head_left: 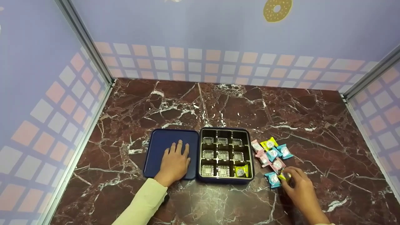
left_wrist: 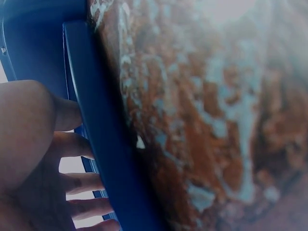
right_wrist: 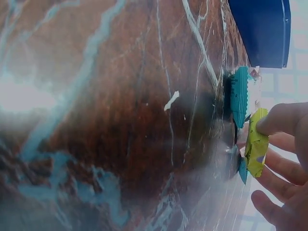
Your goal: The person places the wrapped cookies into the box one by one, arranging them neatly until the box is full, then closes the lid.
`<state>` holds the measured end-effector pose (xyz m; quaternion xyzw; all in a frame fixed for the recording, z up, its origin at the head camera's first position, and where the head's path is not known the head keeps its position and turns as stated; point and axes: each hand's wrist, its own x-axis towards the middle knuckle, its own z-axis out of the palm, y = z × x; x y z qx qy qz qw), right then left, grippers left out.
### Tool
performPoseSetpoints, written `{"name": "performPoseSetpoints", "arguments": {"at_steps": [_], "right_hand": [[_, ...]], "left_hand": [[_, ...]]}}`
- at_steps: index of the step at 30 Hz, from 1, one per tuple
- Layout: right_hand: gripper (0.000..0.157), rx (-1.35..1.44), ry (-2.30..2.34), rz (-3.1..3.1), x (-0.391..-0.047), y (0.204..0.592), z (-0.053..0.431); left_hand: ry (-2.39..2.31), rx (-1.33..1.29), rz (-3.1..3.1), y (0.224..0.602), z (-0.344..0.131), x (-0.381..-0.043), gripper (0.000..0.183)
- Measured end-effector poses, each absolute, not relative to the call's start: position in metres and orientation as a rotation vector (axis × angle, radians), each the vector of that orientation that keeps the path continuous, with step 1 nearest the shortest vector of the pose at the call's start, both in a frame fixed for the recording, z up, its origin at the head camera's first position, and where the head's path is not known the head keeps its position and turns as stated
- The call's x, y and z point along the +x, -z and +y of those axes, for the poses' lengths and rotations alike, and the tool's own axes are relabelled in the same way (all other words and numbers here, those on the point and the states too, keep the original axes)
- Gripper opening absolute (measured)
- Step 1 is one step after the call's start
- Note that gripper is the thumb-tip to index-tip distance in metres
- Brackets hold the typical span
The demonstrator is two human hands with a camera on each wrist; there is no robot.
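Note:
My left hand (head_left: 175, 165) rests with fingers spread on the dark blue lid (head_left: 155, 150), beside the tin box. In the left wrist view the fingers of the left hand (left_wrist: 82, 183) extend over the lid's rim (left_wrist: 103, 144). My right hand (head_left: 299, 187) pinches a yellow wrapped candy (head_left: 282, 177) between thumb and fingers, close to the loose candies. The right wrist view shows that yellow candy (right_wrist: 256, 144) at the fingertips. The blue box (head_left: 225, 180) has a divided insert; one yellow candy (head_left: 241, 171) sits in its front right compartment.
Right of the box lie several loose candies: a yellow one (head_left: 269, 144), blue ones (head_left: 284, 151), pink ones (head_left: 263, 158) and a blue one (head_left: 273, 180) nearest the front. Panel walls (head_left: 218, 28) enclose the marble-patterned table (head_left: 131, 106) at the back and sides.

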<state>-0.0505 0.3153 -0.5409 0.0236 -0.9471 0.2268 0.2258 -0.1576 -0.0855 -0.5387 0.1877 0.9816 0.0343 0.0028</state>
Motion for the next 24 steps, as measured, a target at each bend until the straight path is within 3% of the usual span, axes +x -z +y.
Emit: {"name": "performPoseSetpoints", "arguments": {"at_steps": [24], "right_hand": [[0.039,0.113,-0.660,-2.575,-0.0581,0.5373,0.3095]], "left_hand": [[-0.134,0.553,3.008,0.5356,-0.0859,-0.1583,0.053]]}}
